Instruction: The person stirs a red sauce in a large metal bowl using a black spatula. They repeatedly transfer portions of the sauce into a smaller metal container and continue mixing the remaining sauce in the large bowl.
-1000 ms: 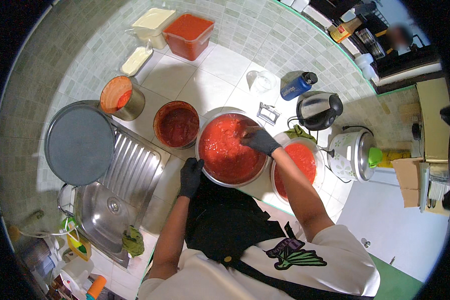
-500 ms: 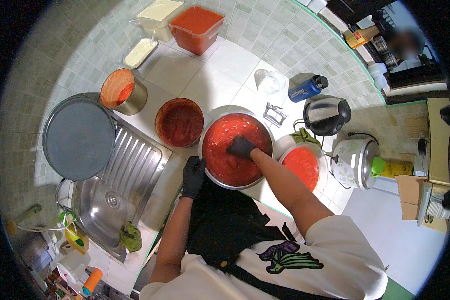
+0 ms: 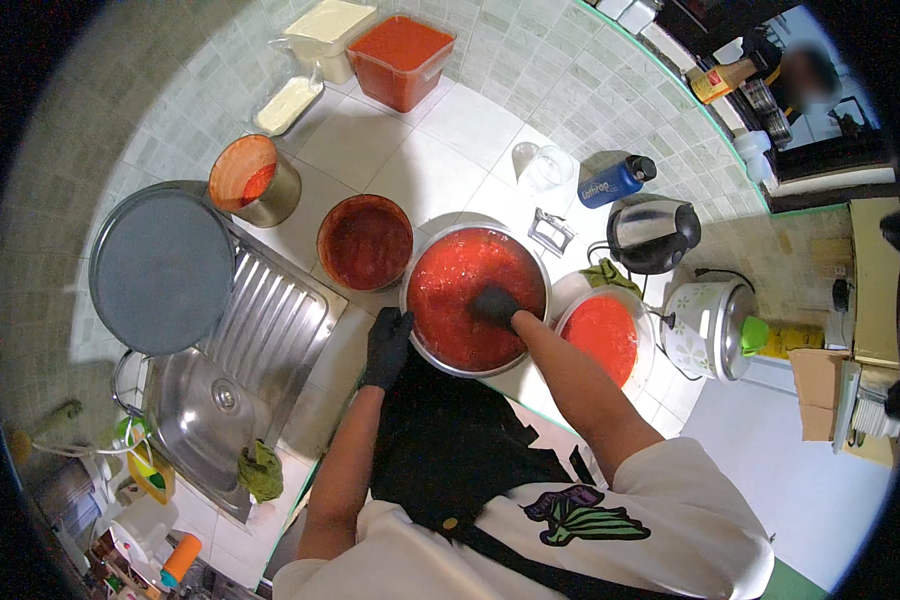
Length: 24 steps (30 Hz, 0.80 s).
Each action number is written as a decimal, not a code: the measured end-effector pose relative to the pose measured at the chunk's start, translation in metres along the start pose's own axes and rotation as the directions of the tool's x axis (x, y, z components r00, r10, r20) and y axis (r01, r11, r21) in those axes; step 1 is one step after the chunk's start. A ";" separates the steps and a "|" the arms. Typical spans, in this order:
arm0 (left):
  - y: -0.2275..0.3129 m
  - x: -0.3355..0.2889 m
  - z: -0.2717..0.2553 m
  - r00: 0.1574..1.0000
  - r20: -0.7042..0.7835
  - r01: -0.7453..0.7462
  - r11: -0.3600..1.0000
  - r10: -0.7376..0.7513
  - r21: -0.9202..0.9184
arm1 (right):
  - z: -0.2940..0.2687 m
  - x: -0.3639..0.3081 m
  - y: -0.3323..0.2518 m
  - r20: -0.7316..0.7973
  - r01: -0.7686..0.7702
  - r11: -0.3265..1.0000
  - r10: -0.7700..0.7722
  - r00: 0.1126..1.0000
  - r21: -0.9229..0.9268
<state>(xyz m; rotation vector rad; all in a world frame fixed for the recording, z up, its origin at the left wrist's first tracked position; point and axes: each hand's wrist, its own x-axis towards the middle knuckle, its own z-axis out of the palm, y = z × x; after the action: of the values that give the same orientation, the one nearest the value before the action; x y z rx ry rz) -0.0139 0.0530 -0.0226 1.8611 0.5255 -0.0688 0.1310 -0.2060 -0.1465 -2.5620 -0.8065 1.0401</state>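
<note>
My right hand (image 3: 494, 304), in its dark glove, is down in the red sauce (image 3: 456, 262), its fingertips sunk out of sight, so I cannot tell whether they are spread or curled, or hold anything. My left hand (image 3: 387, 347), gloved too, is at the near-left edge of the metal bowl (image 3: 456, 371), fingertips at the rim; I cannot tell if they pinch it or only lean on it. The bowl sits on the white tiled counter (image 3: 432, 170), right in front of me, between 1 open can (image 3: 331, 224) of dark red paste on my left and 1 pale bowl (image 3: 646, 352) of brighter red on my right.

I judge the sauce soft, wet and thick, with small lumps that should give under my fingers; it has no firm part to grip, so scooping with a cupped palm suits it. The filled bowl is probably heavy, its wall stiff and hardly fragile, but slippery where sauce smears it. The dry outer rim, at 2 opposite sides, looks the safest hold.
</note>
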 end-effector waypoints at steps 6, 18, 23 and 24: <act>-0.005 0.001 0.002 0.995 0.009 -0.100 0.994 0.100 0.047 | 0.029 0.025 0.014 -0.011 0.051 0.995 -0.052 0.999 -0.080; -0.003 0.003 -0.002 0.998 0.016 -0.063 0.997 0.062 0.049 | -0.026 0.057 -0.056 0.041 0.312 0.916 -0.312 0.949 -0.251; -0.003 0.005 -0.001 1.000 0.019 -0.007 0.999 0.007 0.032 | 0.012 0.094 -0.017 0.057 0.239 0.895 -0.235 0.970 -0.376; -0.003 0.005 -0.001 0.999 0.007 -0.041 0.999 0.041 0.030 | 0.015 0.097 -0.014 0.013 0.203 0.927 -0.210 0.978 -0.316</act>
<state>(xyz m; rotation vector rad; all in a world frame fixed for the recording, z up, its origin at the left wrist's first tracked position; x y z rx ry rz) -0.0104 0.0567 -0.0260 1.8994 0.4838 -0.0549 0.1718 -0.1374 -0.2052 -2.6583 -1.3009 0.8765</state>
